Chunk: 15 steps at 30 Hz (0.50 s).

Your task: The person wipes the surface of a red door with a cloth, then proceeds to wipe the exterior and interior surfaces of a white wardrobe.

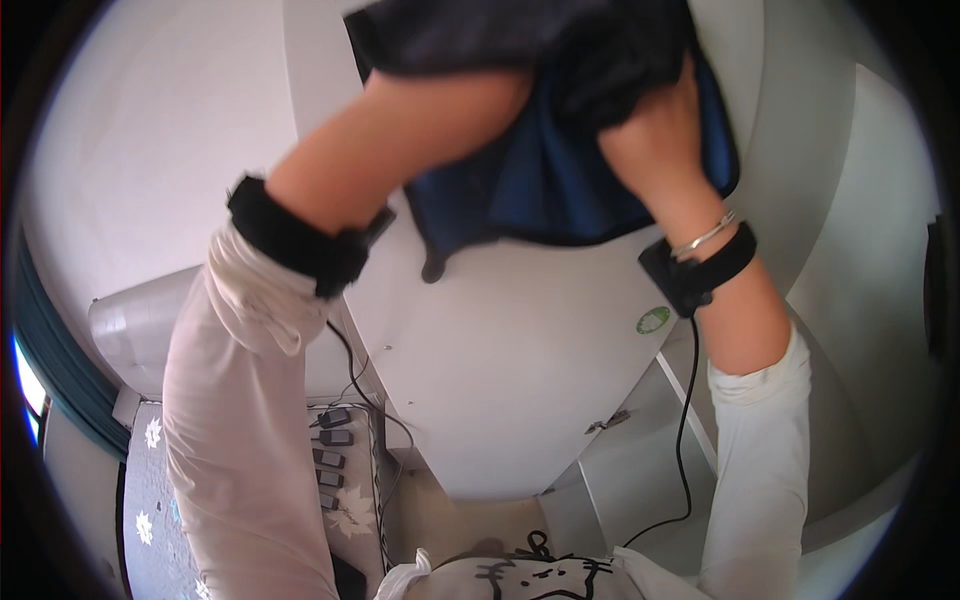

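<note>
A piece of black cloth [470, 35] with a blue underside [560, 180] and dark bound edges hangs at the top of the head view. I cannot tell whether it is a garment, a bag or a cover. My right hand [655, 140] is closed on a bunched black part of it, the fingertips hidden in the folds. From the left, my left forearm [400, 150] reaches up behind the black flap, which covers the left hand and its fingers. The blue side drapes below and between both arms, slightly blurred.
Behind the cloth stands a white cabinet door [500, 370] with a round green sticker [653, 320] and a metal hinge [608, 422]. Several small black devices [330, 460] lie on a grey leaf-patterned cover [165, 500], lower left. Black cables [690, 430] trail from both forearm straps. A teal curtain [65, 350] hangs far left.
</note>
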### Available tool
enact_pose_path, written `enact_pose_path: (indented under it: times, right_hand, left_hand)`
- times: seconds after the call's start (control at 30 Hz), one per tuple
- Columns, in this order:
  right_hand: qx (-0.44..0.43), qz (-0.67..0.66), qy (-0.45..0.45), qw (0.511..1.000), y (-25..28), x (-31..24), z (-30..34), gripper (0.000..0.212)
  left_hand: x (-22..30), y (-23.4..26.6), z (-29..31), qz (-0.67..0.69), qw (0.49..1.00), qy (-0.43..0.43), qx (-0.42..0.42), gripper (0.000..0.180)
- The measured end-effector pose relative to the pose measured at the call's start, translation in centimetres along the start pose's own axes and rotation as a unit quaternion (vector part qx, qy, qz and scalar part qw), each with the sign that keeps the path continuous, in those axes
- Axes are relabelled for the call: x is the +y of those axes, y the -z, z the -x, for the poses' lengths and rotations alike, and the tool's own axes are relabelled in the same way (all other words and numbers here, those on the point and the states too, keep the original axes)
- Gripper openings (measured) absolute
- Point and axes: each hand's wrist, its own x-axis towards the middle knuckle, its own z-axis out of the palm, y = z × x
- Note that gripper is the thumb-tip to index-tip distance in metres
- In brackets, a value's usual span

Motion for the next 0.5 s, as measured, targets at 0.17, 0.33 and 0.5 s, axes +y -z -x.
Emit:
enact_pose_path:
  times: [0.17, 0.33, 0.5]
  right_hand:
    - [0.001, 0.086, -0.086, 0.993, 2.1, 2.0, 2.3, 0.029]
    - [0.078, 0.096, -0.186, 0.975, 0.3, 2.6, 3.8, 0.019]
    - [-0.008, -0.072, -0.317, 0.946, -0.7, -1.9, 11.3, 0.055]
  left_hand:
    - [-0.7, 1.2, -0.9, -0.007, 1.000, -0.026, 0.006, 0.034]
    - [1.7, -2.7, -2.3, -0.120, 0.985, -0.066, 0.109, 0.021]
    - [5.9, -4.5, 3.1, 0.185, 0.977, -0.083, 0.071, 0.032]
